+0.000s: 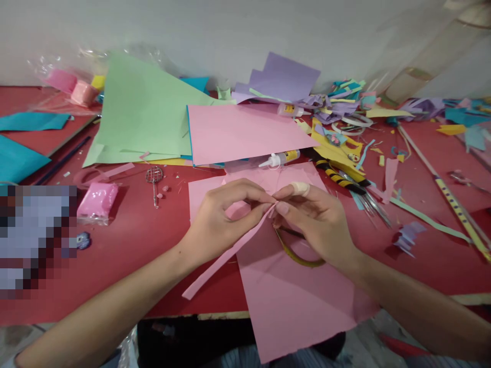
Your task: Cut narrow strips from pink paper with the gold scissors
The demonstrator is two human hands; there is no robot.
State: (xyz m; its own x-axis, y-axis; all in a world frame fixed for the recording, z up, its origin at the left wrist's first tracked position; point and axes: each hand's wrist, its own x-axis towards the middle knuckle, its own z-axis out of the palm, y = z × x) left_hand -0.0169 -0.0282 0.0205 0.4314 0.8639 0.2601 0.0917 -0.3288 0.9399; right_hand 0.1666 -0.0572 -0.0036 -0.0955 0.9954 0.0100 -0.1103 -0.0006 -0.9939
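Observation:
My left hand [232,214] and my right hand [312,212] meet at the middle, fingertips pinched together on one end of a narrow pink paper strip [226,259]. The strip's free end slants down to the left, below my left hand. A beige bandage [300,189] wraps one finger of my right hand. Beneath the hands lies a large pink paper sheet [291,312], which hangs past the table's front edge. A yellow-brown curved band [297,259] shows under my right hand; what it belongs to is hidden.
Behind my hands are a glue bottle [282,159], a folded pink sheet [245,130] and green paper [141,110]. Scissors with black-and-yellow handles [339,176] lie right. A pink clay packet [98,201] and a small wire whisk [154,179] lie left. Paper scraps [345,105] crowd the back.

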